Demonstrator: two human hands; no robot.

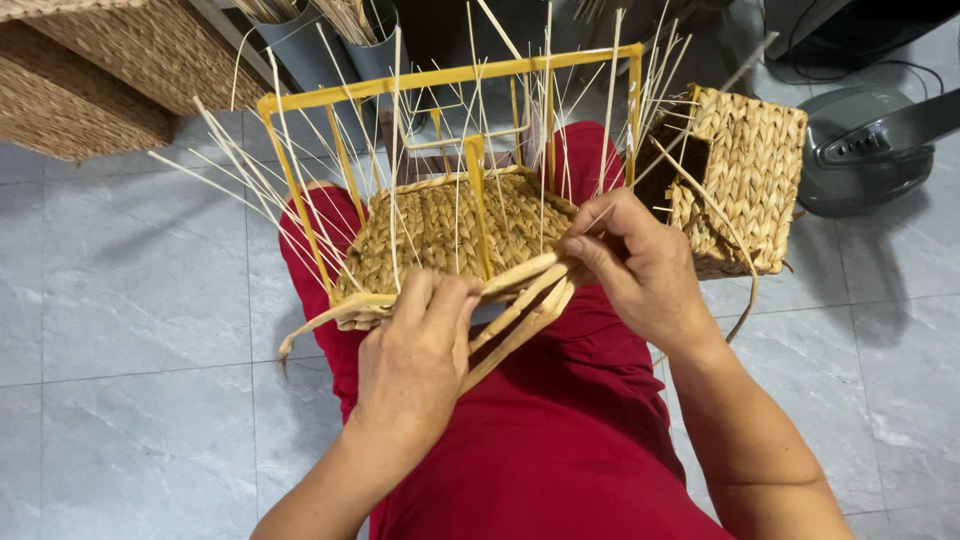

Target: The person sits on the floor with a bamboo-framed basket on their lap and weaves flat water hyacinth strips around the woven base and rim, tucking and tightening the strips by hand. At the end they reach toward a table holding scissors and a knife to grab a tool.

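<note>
Left hand [415,350] and right hand [630,265] pinch flat straw strands [520,300] at the half-woven basket [445,225] on its yellow frame [450,75].

Wire frame [300,190] on the person's lap, partly woven basket [440,225] inside it. Finished basket [750,170] to its right on the floor [130,330]; fan base [870,150] further right. Stacked baskets [90,70] behind, at left.

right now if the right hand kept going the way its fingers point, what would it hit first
Probably the left hand. The right hand points leftward along the flat straw strands it pinches, and those run under the left hand's fingers. Depth is unclear.
</note>
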